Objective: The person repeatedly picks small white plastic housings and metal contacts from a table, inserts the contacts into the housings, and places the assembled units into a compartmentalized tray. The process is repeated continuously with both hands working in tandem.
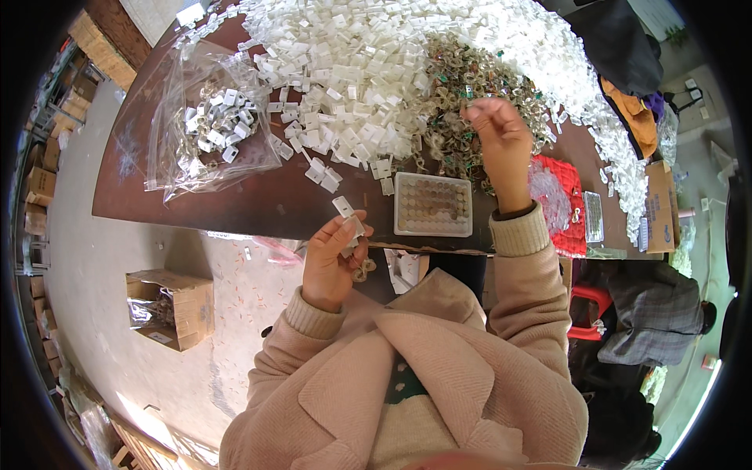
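Just off the table's near edge, my left hand [329,258] is closed around a small white plastic piece [342,207]. A few yellowish ring-like pieces [363,271] hang below its fingers. My right hand [504,129] reaches over a heap of small brownish see-through rings [446,102], some with green bits. Its thumb and fingertips are pinched together; whatever may be between them is too small to make out. Between the hands, at the table edge, lies a shallow clear tray [433,233] with rows of round discs.
A huge pile of white plastic pieces [345,102] covers the far table. At left lies a clear bag [168,157] of finished-looking white pieces. Red cloth [576,223] sits on the right. A carton [196,309] stands on the floor; another person [658,309] is at right.
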`<move>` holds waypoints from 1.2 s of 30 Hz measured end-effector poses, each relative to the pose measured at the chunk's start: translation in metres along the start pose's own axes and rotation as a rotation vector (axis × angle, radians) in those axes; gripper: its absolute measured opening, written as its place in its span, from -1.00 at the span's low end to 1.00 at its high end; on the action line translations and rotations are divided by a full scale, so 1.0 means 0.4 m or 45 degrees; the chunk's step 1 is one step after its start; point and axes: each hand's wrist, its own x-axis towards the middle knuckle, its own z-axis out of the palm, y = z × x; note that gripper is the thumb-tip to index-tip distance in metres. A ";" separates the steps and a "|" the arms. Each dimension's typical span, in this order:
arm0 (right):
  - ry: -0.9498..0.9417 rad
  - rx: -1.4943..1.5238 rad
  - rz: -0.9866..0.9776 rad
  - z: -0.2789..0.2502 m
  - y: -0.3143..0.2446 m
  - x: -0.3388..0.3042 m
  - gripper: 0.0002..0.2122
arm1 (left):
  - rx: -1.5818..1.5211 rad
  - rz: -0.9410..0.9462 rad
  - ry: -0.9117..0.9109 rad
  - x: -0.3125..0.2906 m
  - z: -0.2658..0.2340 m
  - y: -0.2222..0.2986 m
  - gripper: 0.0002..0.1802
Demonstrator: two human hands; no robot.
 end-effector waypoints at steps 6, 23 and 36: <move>-0.115 0.073 0.112 0.029 -0.036 -0.016 -0.94 | -0.015 0.100 -0.050 -0.006 0.018 0.001 -0.73; -0.641 -0.219 -0.136 0.110 -0.190 -0.271 -0.76 | 0.226 0.479 0.056 -0.042 0.095 0.011 -0.76; -0.367 0.176 0.097 0.111 -0.172 -0.304 -0.78 | 0.160 0.475 -0.060 -0.032 0.071 -0.022 -0.68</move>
